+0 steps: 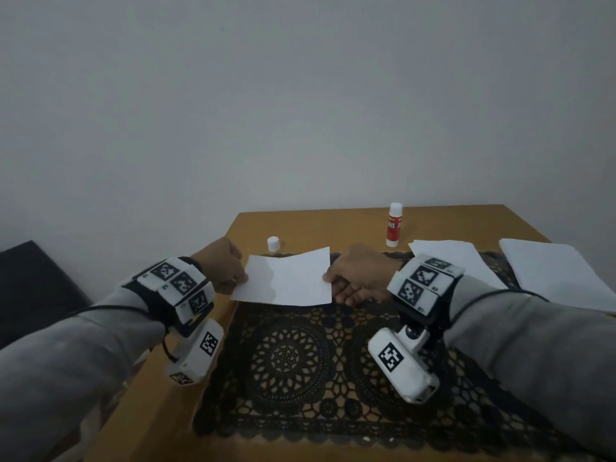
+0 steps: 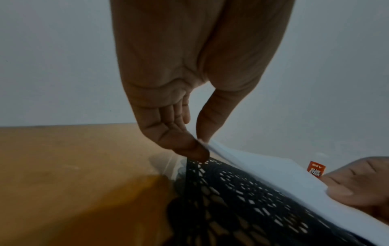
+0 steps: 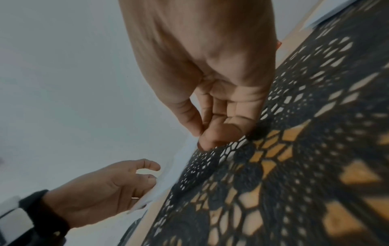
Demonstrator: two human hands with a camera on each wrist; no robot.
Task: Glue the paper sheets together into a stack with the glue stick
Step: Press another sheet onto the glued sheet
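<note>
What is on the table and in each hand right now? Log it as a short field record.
left hand: pinches the left edge of the paper sheet
right hand: pinches the sheet's right edge
sheet: held level above the black lace mat
glue stick: upright at the table's far side, uncapped
cap: standing apart, far left of the sheet
other sheets: lying to the right
table: wooden

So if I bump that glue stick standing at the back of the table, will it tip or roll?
The glue stick stands upright, tall and narrow, so a bump would probably topple it. Being round, it would then likely roll on the bare table. Its cap sits apart, so the exposed end might smear.
</note>
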